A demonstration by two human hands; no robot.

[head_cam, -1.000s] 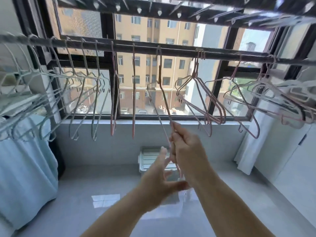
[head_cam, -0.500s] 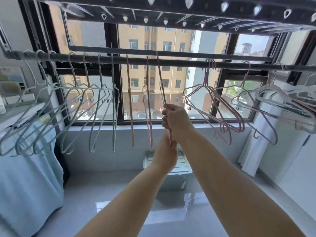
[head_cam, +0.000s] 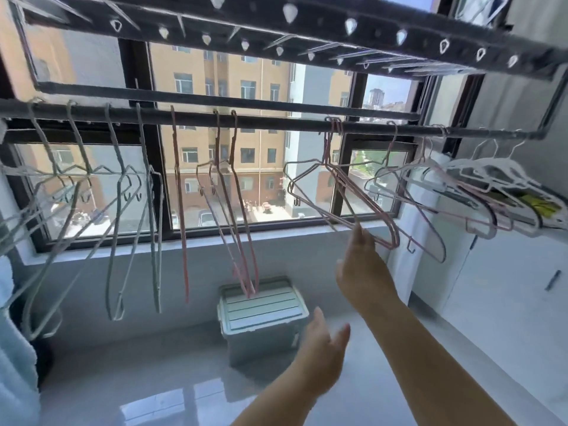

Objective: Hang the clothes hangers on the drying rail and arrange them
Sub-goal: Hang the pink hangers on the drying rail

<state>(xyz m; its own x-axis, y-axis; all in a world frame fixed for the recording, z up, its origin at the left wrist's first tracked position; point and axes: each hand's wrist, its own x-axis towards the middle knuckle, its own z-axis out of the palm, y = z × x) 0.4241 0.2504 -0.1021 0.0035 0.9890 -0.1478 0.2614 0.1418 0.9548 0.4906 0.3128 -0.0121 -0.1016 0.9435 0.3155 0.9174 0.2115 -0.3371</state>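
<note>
**Right hand reaches up to a bunch of pink hangers**

A long dark drying rail [head_cam: 276, 119] runs across in front of the window [head_cam: 252, 87]. Many hangers hang on it.

The right hand [head_cam: 362, 272] is lifted up high. Its fingers are mostly straight and point up. The fingertips [head_cam: 356, 230] are right at the bottom wire of a bunch of pink hangers [head_cam: 362, 200]. They look like they touch the wire, but the hand has not wrapped around it. The bunch hangs on the rail above the hand and a little to the left of it. It is turned sideways, so its wide shape shows.

The left hand [head_cam: 322, 348] is lower down, below the right hand. It is spread loose and holds nothing. No hanger is near it.

More to the left, three thin pink hangers [head_cam: 244, 216] hang close together, edge on. One more pink hanger [head_cam: 179, 210] hangs alone beside them. Pale green hangers [head_cam: 118, 216] fill the left end of the rail. White hangers [head_cam: 491, 170] crowd the right end.

On the floor [head_cam: 153, 379] under the middle of the rail sits a green box [head_cam: 261, 305] with its lid on.
</note>
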